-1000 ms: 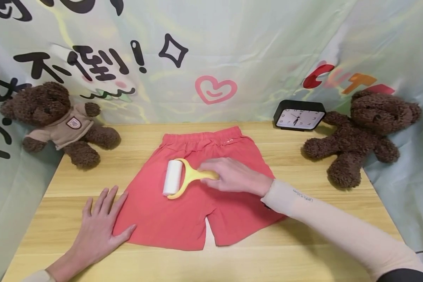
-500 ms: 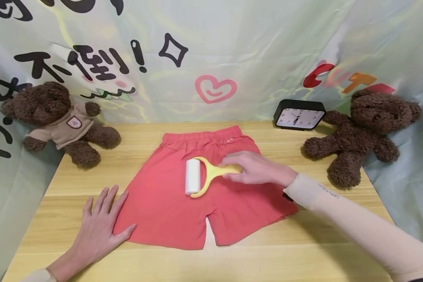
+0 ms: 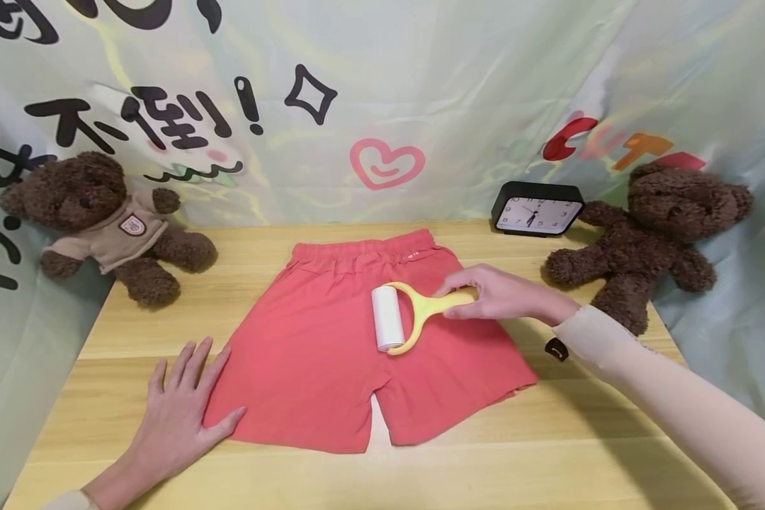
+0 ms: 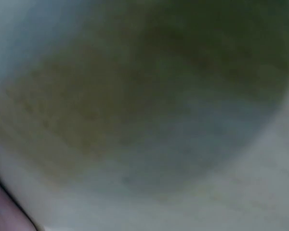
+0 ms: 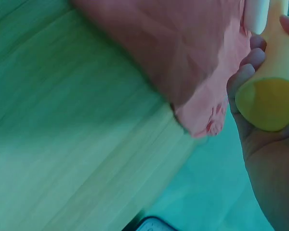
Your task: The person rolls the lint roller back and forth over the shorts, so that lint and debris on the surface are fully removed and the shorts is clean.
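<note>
Red shorts point(image 3: 306, 368) lie spread on the wooden table, waistband at the far side. My right hand point(image 3: 500, 294) grips the yellow handle of a lint roller point(image 3: 423, 308), whose white roll rests over the middle of the shorts. In the right wrist view the fingers point(image 5: 253, 60) curl round the thick end of the lint roller point(image 5: 267, 103). My left hand point(image 3: 178, 407) lies flat with fingers spread, its fingertips and thumb on the left leg edge of the shorts. The left wrist view is too blurred to make out the work.
A brown teddy bear point(image 3: 127, 227) in a beige top sits at the back left. A second teddy bear point(image 3: 650, 241) leans at the back right beside a black-framed clock point(image 3: 538, 210). Printed cloth point(image 3: 459, 85) hangs behind the wooden table point(image 3: 293, 482).
My right hand has drawn the lint roller rightward across the shorts, from the left leg to the middle. The left hand stays in place.
</note>
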Demonstrator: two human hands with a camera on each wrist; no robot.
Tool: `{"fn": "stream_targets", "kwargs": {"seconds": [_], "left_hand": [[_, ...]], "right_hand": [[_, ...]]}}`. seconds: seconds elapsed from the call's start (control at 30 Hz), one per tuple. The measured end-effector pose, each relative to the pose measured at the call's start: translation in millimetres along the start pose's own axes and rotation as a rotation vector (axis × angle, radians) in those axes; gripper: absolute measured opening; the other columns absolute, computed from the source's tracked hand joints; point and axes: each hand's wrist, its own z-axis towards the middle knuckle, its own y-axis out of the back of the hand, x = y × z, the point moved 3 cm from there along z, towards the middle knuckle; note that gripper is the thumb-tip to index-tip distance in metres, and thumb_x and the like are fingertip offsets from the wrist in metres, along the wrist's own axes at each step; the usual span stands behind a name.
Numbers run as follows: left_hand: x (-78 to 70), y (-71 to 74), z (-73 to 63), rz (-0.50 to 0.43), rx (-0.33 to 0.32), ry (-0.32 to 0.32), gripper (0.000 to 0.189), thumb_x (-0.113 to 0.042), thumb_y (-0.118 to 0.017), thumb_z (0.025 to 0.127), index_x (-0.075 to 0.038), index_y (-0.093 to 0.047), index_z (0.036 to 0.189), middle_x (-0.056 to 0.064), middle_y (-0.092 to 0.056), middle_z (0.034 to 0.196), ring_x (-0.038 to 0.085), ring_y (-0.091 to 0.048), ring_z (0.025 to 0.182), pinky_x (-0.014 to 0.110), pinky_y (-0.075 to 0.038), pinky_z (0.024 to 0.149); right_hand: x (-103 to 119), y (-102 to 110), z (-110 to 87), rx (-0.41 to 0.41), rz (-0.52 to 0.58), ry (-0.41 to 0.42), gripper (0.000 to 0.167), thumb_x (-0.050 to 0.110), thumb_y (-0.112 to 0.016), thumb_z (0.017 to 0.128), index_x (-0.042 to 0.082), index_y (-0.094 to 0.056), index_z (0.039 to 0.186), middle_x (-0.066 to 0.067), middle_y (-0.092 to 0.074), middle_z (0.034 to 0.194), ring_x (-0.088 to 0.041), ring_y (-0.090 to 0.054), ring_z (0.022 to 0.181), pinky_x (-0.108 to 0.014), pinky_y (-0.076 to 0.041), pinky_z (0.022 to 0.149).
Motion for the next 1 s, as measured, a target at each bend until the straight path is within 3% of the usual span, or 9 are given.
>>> {"fn": "stream_targets", "kwargs": {"seconds": [0.33, 0.47, 0.73, 1.0], "left_hand": [[0.6, 0.1, -3.4, -0.001, 0.001, 0.008, 0.098, -0.065, -0.076, 0.087, -0.014, -0.047, 0.165, 0.024, -0.037, 0.167, 0.048, -0.031, 0.154, 0.082, -0.018, 0.111], [0.3, -0.8, -2.5, 0.000, -0.002, 0.003, 0.097, -0.066, -0.075, 0.088, -0.013, -0.047, 0.165, 0.024, -0.037, 0.168, 0.049, -0.031, 0.153, 0.082, -0.018, 0.111], [-1.1, -1.6, -3.9, 0.004, 0.003, 0.005, 0.099, -0.066, -0.075, 0.088, -0.014, -0.046, 0.166, 0.024, -0.037, 0.168, 0.049, -0.031, 0.153, 0.082, -0.017, 0.112], [0.9, -1.5, -1.8, 0.006, 0.001, 0.005, 0.100, -0.068, -0.074, 0.088, -0.015, -0.045, 0.168, 0.023, -0.037, 0.168, 0.049, -0.031, 0.153, 0.082, -0.018, 0.111]], "right_hand": [[-16.1, 24.9, -25.6, 0.041, 0.039, -0.050, 0.022, 0.025, -0.085, 0.100, 0.023, -0.083, 0.121, 0.001, -0.074, 0.099, -0.019, -0.059, 0.081, -0.031, -0.051, 0.075], [-17.9, 35.1, -37.4, 0.043, 0.024, -0.056, 0.018, 0.025, -0.083, 0.101, 0.025, -0.083, 0.119, -0.001, -0.071, 0.092, -0.017, -0.057, 0.075, -0.030, -0.050, 0.071], [-23.8, 49.2, -69.8, -0.002, -0.035, -0.048, 0.020, 0.018, -0.082, 0.101, 0.027, -0.082, 0.119, 0.006, -0.075, 0.101, -0.015, -0.059, 0.081, -0.030, -0.050, 0.072], [-33.2, 60.3, -97.7, -0.083, -0.079, -0.145, 0.023, 0.016, -0.085, 0.098, 0.028, -0.082, 0.116, 0.008, -0.075, 0.105, -0.014, -0.057, 0.081, -0.029, -0.047, 0.069]]}}
